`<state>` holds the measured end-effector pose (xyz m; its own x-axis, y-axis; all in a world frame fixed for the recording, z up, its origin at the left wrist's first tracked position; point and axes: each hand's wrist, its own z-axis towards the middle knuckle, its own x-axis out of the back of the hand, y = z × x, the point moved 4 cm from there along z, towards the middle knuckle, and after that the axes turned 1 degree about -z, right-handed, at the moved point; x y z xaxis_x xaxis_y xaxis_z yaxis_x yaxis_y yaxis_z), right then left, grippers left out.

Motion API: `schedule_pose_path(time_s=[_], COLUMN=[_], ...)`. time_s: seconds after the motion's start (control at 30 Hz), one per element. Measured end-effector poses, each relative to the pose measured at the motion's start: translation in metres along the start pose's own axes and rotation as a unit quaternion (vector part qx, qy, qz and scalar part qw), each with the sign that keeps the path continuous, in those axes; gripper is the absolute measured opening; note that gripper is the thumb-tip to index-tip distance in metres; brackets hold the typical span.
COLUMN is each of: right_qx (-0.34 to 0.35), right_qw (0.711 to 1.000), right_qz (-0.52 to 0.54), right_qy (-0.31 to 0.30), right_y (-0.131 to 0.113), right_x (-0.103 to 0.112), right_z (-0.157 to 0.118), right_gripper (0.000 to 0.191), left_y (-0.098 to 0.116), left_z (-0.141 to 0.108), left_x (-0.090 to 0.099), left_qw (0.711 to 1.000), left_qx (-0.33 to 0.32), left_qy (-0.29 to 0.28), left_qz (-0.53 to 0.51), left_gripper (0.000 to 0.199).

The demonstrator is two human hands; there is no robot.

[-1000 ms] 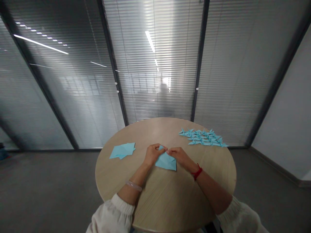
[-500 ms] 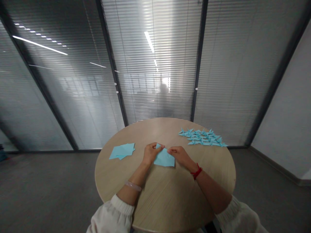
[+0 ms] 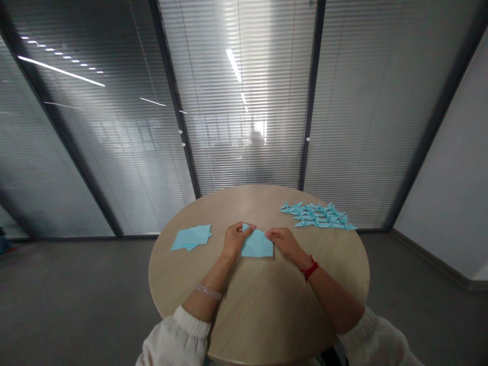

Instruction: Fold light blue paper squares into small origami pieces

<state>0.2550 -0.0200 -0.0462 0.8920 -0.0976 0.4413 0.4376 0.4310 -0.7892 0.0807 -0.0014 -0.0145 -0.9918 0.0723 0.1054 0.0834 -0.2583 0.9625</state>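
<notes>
The blue paper [image 3: 257,245] sits just toward twelve from the middle of the surface [image 3: 263,315]; the left hand [image 3: 235,239] pinches its eleven o'clock corner, the right hand [image 3: 283,241] its two o'clock edge. Light, even tension should prevent wrinkles.

I wear white sleeves [image 3: 175,338] with gathered cuffs [image 3: 196,321], a pale bangle [image 3: 208,291] at left, a red bracelet [image 3: 310,268] at right.

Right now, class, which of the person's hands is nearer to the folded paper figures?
The right hand. It is at the right edge of the blue sheet, left of the folded paper figures. The left hand, at the sheet's left side, is farther away.
</notes>
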Motion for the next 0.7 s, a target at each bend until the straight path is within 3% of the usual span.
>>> schedule_pose_path(time_s=[0.2,0.5,0.7], right_qx=[-0.01,-0.037,-0.033], right_qw=[1.0,0.993,0.997], right_qz=[0.008,0.109,0.042], right_qy=[0.002,0.008,0.049], right_y=[-0.0011,-0.0011,-0.0011], right_x=[-0.0033,-0.0031,0.0005], right_z=[-0.0014,-0.0012,-0.0014], right_gripper=[0.037,0.034,0.03], left_y=[0.0023,0.0064,-0.0001], left_z=[-0.0013,0.002,0.0028], left_x=[-0.0017,0.0074,0.0046], left_qw=[1.0,0.995,0.997], left_qx=[0.001,-0.045,-0.033], left_qy=[-0.011,0.056,0.038], left_qz=[0.017,0.068,0.063], left_gripper=[0.039,0.036,0.04])
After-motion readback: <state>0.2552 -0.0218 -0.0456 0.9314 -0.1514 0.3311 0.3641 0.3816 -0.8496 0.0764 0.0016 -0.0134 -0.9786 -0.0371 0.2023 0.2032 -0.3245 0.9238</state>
